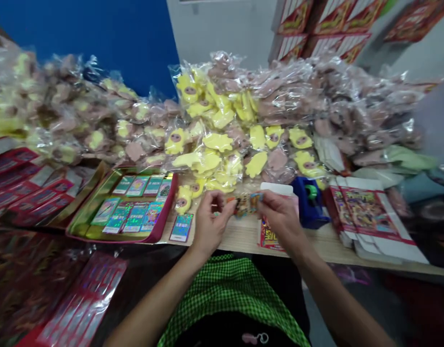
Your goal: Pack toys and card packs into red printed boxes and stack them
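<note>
My left hand (211, 219) and my right hand (280, 214) are closed in a pinch at opposite ends of a small brown, orange and blue printed piece (241, 206). It is blurred, so I cannot tell its exact kind. The piece is held above the table edge, in front of my body. Partly behind my right hand lies a red-and-yellow printed box (267, 236) with a white flap. A single holographic card (181, 228) rests on the table to the left of my left hand.
A gold-lined tray (85, 205) of shiny cards stands at left. Bagged yellow and pink animal-shaped pieces (218, 141) are heaped along the back. A blue tape dispenser (308, 207) and flat printed cartons (366, 212) sit at right. Red boxes (45, 188) fill the far left.
</note>
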### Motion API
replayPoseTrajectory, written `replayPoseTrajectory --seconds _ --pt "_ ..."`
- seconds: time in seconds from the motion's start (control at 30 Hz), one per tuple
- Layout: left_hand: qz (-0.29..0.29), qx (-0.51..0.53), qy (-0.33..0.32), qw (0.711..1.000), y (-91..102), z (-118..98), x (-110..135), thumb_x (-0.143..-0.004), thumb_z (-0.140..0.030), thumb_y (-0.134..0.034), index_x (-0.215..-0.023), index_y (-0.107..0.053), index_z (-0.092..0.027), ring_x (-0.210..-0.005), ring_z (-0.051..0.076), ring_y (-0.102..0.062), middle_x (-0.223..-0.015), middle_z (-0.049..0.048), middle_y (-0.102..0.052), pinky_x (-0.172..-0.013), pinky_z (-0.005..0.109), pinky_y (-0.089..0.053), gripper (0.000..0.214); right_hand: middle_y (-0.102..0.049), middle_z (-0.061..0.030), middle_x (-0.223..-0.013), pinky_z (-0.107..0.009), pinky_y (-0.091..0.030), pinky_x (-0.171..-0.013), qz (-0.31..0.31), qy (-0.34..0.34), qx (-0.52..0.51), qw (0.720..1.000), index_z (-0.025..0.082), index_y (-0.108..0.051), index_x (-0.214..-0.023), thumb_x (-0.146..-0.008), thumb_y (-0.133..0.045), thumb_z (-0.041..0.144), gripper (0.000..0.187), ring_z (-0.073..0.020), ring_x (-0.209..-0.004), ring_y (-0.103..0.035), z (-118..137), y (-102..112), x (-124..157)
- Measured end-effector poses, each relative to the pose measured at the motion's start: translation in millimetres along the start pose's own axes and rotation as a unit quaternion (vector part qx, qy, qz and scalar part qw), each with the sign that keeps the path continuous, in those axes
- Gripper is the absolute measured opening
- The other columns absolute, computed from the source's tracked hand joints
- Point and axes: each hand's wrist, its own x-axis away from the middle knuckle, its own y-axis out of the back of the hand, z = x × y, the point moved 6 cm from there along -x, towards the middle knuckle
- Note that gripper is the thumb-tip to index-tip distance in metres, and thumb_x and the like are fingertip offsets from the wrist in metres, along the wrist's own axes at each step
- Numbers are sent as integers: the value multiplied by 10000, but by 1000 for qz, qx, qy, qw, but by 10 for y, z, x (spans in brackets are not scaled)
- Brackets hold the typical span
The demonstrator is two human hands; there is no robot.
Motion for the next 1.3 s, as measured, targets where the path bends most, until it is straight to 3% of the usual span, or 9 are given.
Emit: replayPoseTrajectory --seconds 0.13,0.3,0.5,0.7,0.87,1.0,1.07,1.17,1.3 --pt "188 -126 -14 974 -744 118 -301 -877 -442 -754 -1337 -570 -242 -917 207 -594 -1075 69 -560 -839 373 -548 534 -680 -9 -845 -270 -467 -600 -160 41 121 979 222 -693 -1120 -874 -619 299 268 -174 -678 -593 75 891 -32" --pt "313 -223 -15 923 -1174 162 -413 -833 -339 -820 -962 -690 -171 -924 238 -597 -962 61 -557 -888 407 -528 248 -712 -19 -909 -303 -483 -614 -261 109 225 932 239 -717 -1139 -903 -623 264 255 -184 -688 -623 314 1357 64" --pt "296 -147 -186 925 -726 -449 -217 -876 -141 -755 -879 -651 -182 -1017 206 -609 -1083 53 -594 -871 348 -528 112 -707 -21 -968 -315 -558 -684 -214 222 257 916 253 -626 -1168 -941 -645 197 234 -205 -795 -702 729 1068 284" --pt "248 -179 -283 909 -330 -673 38 -893 -115 -736 -859 -621 -176 -991 175 -625 -1112 47 -575 -802 302 -548 135 -719 -73 -967 -370 -544 -773 -33 377 385 842 195 -600 -1016 -926 -482 22 227 -237 -873 -687 1007 400 446" --pt "163 -171 -264 935 -74 -566 123 -899 -223 -770 -860 -688 -196 -948 175 -635 -982 28 -632 -804 309 -542 95 -588 -190 -1428 -515 -478 -958 -15 325 394 860 144 -672 -1069 -951 -511 63 215 -362 -1225 -596 955 418 535" --pt "-8 -156 -230 961 432 -662 -38 -867 -241 -802 -815 -702 -219 -803 156 -604 -837 -14 -639 -737 294 -488 115 -708 -112 -1224 -441 -520 -964 -132 252 349 893 193 -705 -1121 -981 -515 102 253 -286 -1120 -666 700 858 445" --pt "-109 -133 -225 959 721 -733 -124 -823 -208 -828 -818 -696 -220 -722 135 -555 -778 -35 -606 -688 280 -435 133 -743 -94 -1102 -406 -556 -900 -129 193 386 893 190 -720 -1090 -957 -493 100 278 -275 -1018 -701 416 942 311" --pt "-161 -132 -227 951 922 -782 -190 -790 -185 -851 -828 -693 -219 -692 122 -513 -755 -41 -578 -678 283 -390 167 -753 -129 -1039 -376 -576 -850 -28 98 470 877 134 -730 -1105 -877 -444 34 379 -271 -939 -710 -66 764 90" --pt "-139 -171 -239 946 836 -798 -145 -807 -190 -841 -862 -703 -224 -748 130 -547 -802 -30 -573 -675 272 -421 152 -637 -198 -1369 -460 -486 -1058 88 102 496 858 84 -691 -1258 -743 -520 -5 549 -341 -1272 -569 -318 208 -6"
